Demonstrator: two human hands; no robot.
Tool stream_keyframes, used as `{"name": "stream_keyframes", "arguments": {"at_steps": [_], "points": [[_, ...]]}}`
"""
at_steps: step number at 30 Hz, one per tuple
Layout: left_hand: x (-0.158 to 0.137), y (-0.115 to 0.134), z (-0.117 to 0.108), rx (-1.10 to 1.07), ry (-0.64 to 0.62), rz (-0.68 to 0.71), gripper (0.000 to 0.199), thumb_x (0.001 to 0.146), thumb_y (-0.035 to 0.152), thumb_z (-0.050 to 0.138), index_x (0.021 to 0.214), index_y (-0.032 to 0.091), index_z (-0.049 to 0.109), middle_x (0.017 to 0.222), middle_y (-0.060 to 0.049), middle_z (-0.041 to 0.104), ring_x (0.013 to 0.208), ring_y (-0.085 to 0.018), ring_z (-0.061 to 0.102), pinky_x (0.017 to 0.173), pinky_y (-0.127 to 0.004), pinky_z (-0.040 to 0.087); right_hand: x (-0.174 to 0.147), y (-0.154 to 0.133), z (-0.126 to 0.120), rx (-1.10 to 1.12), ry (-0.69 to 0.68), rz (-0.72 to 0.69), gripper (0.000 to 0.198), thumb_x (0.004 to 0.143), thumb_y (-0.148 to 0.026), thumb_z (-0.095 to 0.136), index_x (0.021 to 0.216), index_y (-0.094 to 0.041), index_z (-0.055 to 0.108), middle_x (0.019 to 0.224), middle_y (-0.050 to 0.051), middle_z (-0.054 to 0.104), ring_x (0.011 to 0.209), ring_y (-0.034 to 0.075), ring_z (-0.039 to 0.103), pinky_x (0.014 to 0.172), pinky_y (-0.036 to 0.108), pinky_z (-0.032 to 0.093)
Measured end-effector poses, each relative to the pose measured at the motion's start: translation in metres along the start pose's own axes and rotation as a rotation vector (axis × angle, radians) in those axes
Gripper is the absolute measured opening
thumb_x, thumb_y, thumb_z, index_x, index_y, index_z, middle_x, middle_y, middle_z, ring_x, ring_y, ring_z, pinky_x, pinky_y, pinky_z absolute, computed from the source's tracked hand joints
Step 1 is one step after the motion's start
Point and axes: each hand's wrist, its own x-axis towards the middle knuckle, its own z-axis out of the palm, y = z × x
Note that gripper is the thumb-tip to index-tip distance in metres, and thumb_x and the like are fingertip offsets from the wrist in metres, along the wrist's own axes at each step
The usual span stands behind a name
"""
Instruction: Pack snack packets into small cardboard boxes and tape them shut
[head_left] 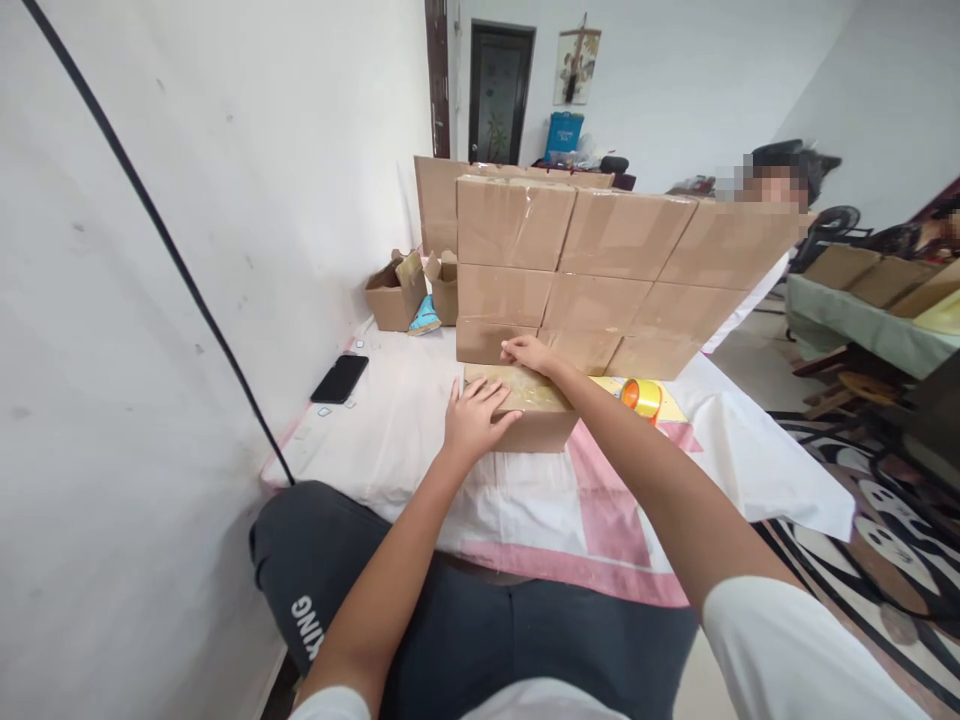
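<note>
Two bare hands at a small taped cardboard box (536, 432) on a cloth-covered table (517, 505).
Nearest, the person's dark trousers (480, 640) meet the table's pink-edged cloth; the left hand (478, 415) lies spread on the left part of the box's top, pressing flat and gripping nothing. The right hand (527, 354), fingers curled in, is at the box's far edge, just before the stacked cartons; whether it pinches anything, I cannot tell. Right of the box sits a roll of yellow tape (640, 397); well to the left, near the wall, lies a black smartphone (340, 379). Behind the box stand stacked cartons (517, 225), three high, with an open carton (394, 308) and a blue packet (425, 318) to their left. Farthest is a dark-framed door (501, 95).
</note>
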Motion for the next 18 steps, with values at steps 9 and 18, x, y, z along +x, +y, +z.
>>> {"name": "stream_keyframes", "arguments": {"at_steps": [9,18], "points": [[0.007,-0.041,-0.009,-0.013,-0.096,0.145,0.045,0.092,0.057,0.062,0.133,0.038,0.067,0.147,0.002,0.06,0.148,-0.028,0.041,0.13,-0.053,0.012,-0.054,0.034,-0.027,0.28,-0.217,0.009,0.033,0.079,-0.042,0.08,0.103,-0.02,0.079,0.108,0.008,0.078,0.091,0.023,0.069,0.081,0.031,0.054],[0.001,-0.072,0.056,-0.362,0.044,-0.094,0.093,0.09,0.079,0.04,0.16,0.019,0.026,0.172,-0.018,0.007,0.159,-0.033,0.011,0.126,-0.05,0.026,-0.118,0.074,0.026,0.727,-0.049,0.076,0.045,0.101,-0.05,0.044,0.121,-0.02,0.07,0.114,0.008,0.076,0.103,0.022,0.071,0.095,0.032,0.056]]}}
